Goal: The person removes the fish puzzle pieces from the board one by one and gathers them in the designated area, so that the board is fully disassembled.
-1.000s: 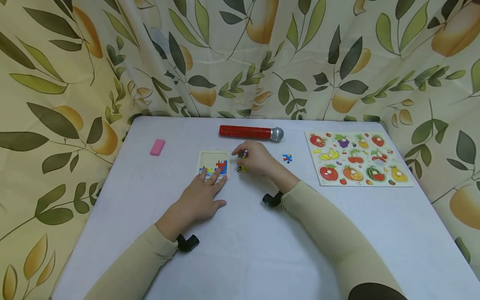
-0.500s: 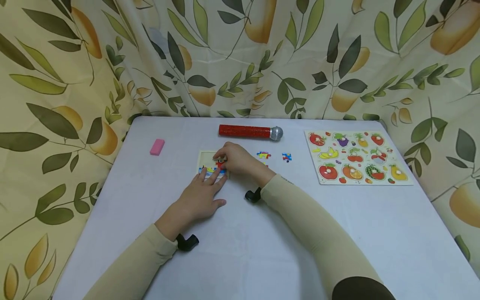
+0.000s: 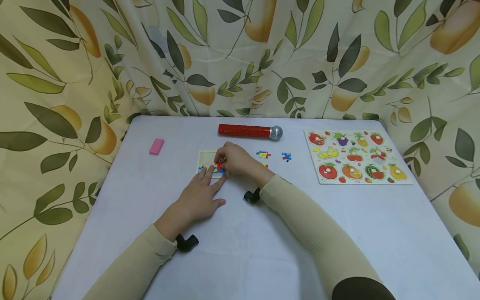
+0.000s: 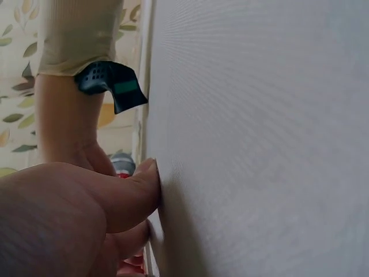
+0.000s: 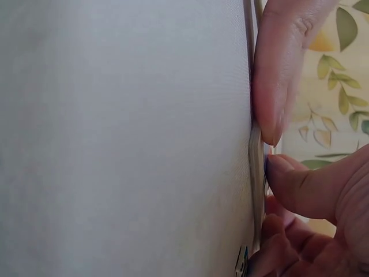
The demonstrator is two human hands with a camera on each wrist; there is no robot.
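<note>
A small square jigsaw tray (image 3: 205, 156) lies on the table, with coloured pieces fitted along its near side and a red piece (image 3: 218, 166) at the right. My left hand (image 3: 199, 197) rests spread over its near edge, fingertips on the pieces. At the tray's right side my right hand (image 3: 240, 161) pinches a jigsaw piece (image 3: 222, 159), mostly hidden under the curled fingers. The right wrist view shows the right thumb (image 5: 311, 187) against the tray's edge, close to a left fingertip (image 5: 271, 109). In the left wrist view, my left thumb (image 4: 130, 193) blocks most of the tray.
Loose jigsaw pieces lie right of the tray, one yellow and red (image 3: 263, 154), another blue and red (image 3: 286, 156). Behind stands a red toy microphone (image 3: 245, 131) lying flat. A pink block (image 3: 156, 146) is at left, a fruit puzzle board (image 3: 339, 166) at right.
My right hand has moved left from the loose pieces to the tray, bringing a piece, then stayed there. Loose pieces came into sight behind it. My left hand has kept its place.
</note>
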